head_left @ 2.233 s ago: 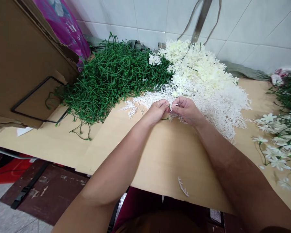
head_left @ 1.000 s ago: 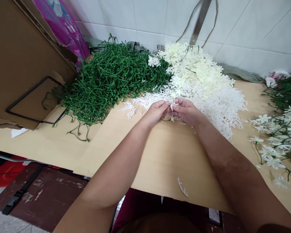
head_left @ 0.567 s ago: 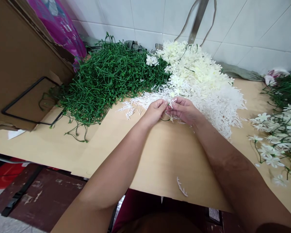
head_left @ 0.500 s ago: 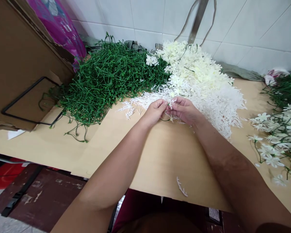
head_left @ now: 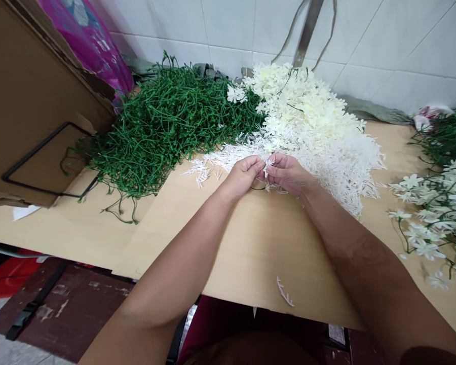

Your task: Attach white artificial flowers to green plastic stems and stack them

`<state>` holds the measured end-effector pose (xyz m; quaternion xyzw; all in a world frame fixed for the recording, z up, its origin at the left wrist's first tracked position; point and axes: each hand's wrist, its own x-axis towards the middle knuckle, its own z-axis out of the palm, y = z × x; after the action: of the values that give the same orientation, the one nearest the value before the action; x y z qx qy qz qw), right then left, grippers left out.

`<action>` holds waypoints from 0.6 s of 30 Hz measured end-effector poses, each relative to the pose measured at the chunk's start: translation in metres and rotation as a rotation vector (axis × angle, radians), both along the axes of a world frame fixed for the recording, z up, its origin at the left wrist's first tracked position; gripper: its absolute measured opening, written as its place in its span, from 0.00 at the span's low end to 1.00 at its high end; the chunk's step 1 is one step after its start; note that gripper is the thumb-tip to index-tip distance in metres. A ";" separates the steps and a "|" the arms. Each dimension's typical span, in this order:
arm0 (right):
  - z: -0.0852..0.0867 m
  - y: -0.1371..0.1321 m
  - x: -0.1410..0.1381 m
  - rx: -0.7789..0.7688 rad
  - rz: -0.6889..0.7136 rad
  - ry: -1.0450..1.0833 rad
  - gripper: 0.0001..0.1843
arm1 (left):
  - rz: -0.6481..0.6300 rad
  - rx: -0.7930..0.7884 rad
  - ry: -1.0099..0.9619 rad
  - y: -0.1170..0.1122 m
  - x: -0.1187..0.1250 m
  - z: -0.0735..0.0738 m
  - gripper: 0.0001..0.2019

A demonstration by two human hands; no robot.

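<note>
My left hand (head_left: 243,174) pinches a green plastic stem (head_left: 257,188), whose lower part curves out below the fingers. Right against it, my right hand (head_left: 287,174) grips a small white plastic piece (head_left: 267,166) at the stem's tip. Fingertips of both hands meet, so the joint between the two parts is mostly covered. Just behind the hands lies a heap of thin white plastic sprigs (head_left: 338,167). Cream-white artificial petals (head_left: 307,104) are piled above these, and a large mound of green stems (head_left: 175,111) lies to the left.
Assembled white flowers on stems (head_left: 429,233) lie at the right. One loose white sprig (head_left: 285,292) rests near the front edge of the cardboard-covered table (head_left: 167,218). A cardboard box (head_left: 34,101) with a black wire frame (head_left: 41,152) stands at the left. A tiled wall (head_left: 228,25) closes the back.
My right fingers have shifted slightly on the white piece, which shows a little more between the fingertips. Both hands stay in nearly the same place; the piles look unchanged.
</note>
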<state>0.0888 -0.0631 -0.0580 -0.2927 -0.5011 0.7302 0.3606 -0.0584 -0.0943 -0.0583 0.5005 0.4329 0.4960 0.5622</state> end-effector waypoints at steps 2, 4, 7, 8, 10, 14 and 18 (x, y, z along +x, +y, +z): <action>0.000 -0.001 0.000 0.007 -0.006 -0.009 0.25 | -0.003 0.004 -0.017 -0.002 0.000 0.001 0.17; -0.001 -0.002 -0.001 0.023 -0.033 -0.025 0.26 | 0.002 0.005 -0.036 -0.003 0.000 0.002 0.17; 0.000 -0.004 -0.004 0.076 -0.094 -0.051 0.27 | 0.020 0.000 -0.047 -0.004 0.001 0.001 0.16; -0.001 -0.005 -0.005 0.098 -0.110 -0.060 0.28 | 0.024 -0.007 -0.043 -0.005 0.001 0.001 0.16; -0.001 -0.005 -0.006 0.128 -0.122 -0.083 0.28 | 0.030 -0.026 -0.030 -0.006 0.002 0.000 0.15; 0.000 -0.003 -0.004 0.093 -0.075 -0.092 0.28 | 0.049 -0.052 -0.041 -0.009 0.006 0.001 0.15; 0.004 -0.003 -0.002 0.009 -0.042 -0.026 0.24 | 0.022 -0.106 -0.150 -0.009 0.005 0.003 0.16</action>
<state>0.0868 -0.0664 -0.0544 -0.3108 -0.5030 0.7163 0.3706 -0.0531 -0.1032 -0.0556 0.4268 0.4207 0.5144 0.6134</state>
